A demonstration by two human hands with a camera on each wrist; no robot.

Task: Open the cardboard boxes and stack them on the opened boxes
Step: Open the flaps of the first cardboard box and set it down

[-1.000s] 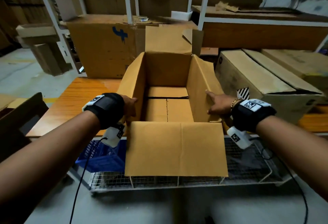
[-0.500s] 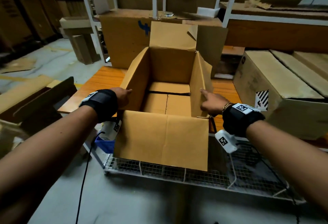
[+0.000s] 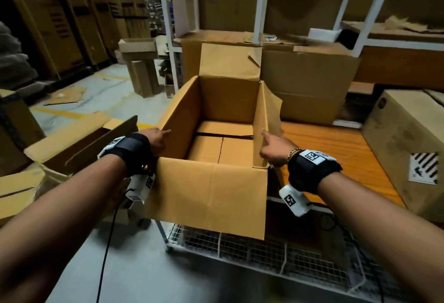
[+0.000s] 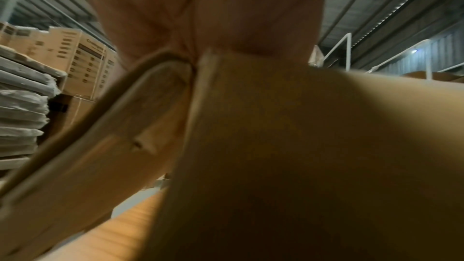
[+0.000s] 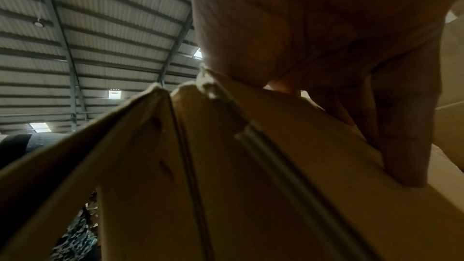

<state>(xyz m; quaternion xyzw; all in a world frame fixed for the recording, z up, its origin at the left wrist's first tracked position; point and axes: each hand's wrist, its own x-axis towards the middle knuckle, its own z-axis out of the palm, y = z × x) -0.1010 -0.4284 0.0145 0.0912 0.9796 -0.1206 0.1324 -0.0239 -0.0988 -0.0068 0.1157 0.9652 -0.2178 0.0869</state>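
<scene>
An open, empty cardboard box (image 3: 223,100) sits in the middle of the head view, with its front flap (image 3: 209,194) hanging down toward me. My left hand (image 3: 156,139) grips the top edge of its left wall. My right hand (image 3: 276,149) grips the right wall and its side flap. In the left wrist view the palm of my left hand (image 4: 200,17) sits over the edge of the box (image 4: 301,146). The right wrist view shows the fingers (image 5: 401,126) curled down the outside of the box (image 5: 251,186). An opened box (image 3: 79,141) lies low at the left.
A wire-mesh cart (image 3: 264,254) stands below the box, with a wooden table (image 3: 336,149) to the right. A closed box (image 3: 403,139) rests on that table. Behind are a white rack (image 3: 259,14) and a large carton (image 3: 307,81). Carton stacks (image 3: 60,26) line the far left.
Both hands have carried the open box to the left, off the middle of the table. The opened boxes on the left have come into view. The grips are unchanged.
</scene>
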